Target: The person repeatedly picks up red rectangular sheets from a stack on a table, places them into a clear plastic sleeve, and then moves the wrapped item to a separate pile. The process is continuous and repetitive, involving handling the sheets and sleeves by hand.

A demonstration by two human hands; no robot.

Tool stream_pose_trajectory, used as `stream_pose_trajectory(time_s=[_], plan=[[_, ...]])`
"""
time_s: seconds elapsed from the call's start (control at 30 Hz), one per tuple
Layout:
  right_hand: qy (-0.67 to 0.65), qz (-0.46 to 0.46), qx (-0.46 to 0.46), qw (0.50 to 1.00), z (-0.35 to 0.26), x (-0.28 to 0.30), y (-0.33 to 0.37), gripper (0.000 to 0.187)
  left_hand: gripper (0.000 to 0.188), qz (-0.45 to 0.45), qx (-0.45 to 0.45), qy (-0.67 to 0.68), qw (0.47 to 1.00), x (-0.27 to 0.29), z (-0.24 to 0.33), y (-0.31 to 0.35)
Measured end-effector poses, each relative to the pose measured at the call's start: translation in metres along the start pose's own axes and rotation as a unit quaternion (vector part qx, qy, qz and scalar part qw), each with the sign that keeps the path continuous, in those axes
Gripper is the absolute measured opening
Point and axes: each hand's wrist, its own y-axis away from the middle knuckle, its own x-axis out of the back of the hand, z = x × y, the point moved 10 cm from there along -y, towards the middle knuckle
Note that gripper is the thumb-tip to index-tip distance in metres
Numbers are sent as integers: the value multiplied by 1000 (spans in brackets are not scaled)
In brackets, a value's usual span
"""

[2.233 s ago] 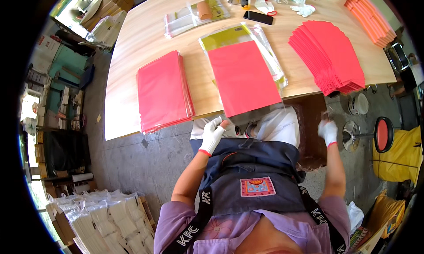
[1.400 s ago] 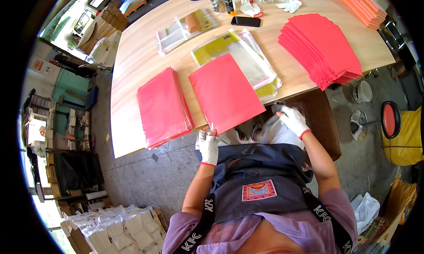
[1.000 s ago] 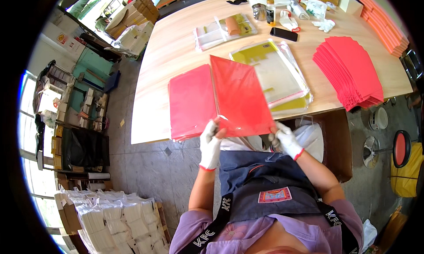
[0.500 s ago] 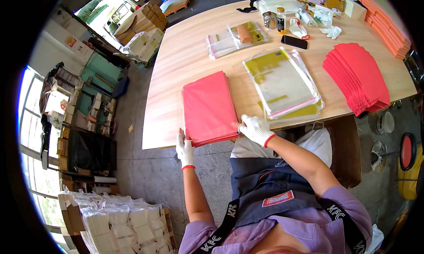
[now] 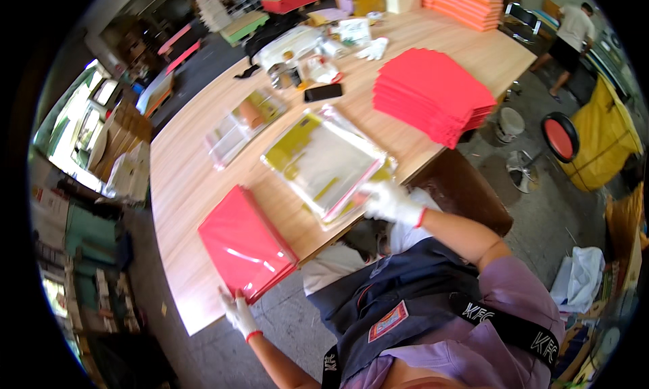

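Note:
A stack of red sheets (image 5: 243, 243), its top one glossy as if in clear film, lies at the table's near left edge. At its near corner is my left hand (image 5: 238, 314) in a white knit glove, fingers apart and touching the edge. My right hand (image 5: 393, 203), gloved alike, is over the near edge of a pile of clear plastic bags (image 5: 331, 162). Motion smears its fingers, so whether they grip a bag is unclear. Olive-yellow patches show through the bags. To the right, a fanned pile of red sheets (image 5: 429, 91) rests on the table.
Farther back on the wooden table (image 5: 179, 186) are another bag pack (image 5: 230, 139) with a brown roll (image 5: 251, 114), a black phone (image 5: 323, 93), a bottle (image 5: 292, 67) and a white glove (image 5: 373, 49). Orange stacks (image 5: 463, 3) stand behind. A person (image 5: 573, 40) is at far right.
My right hand has left the red stack and moved right to the clear bags. My left hand stays at the stack's corner. The view has turned toward the right.

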Motion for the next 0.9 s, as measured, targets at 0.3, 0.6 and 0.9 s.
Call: stream_pose_trajectory(time_s=[0.3, 0.6, 0.9], plan=[[-206, 306, -287, 884, 151, 291, 54, 21, 60, 183, -504, -14, 844, -12, 132, 72], [-418, 279, -209, 839, 192, 324, 6, 38, 38, 2, -499, -84, 862, -144, 204, 120], [-529, 270, -110, 797, 189, 339, -36, 10, 27, -143, -408, -391, 812, -295, 222, 96]])
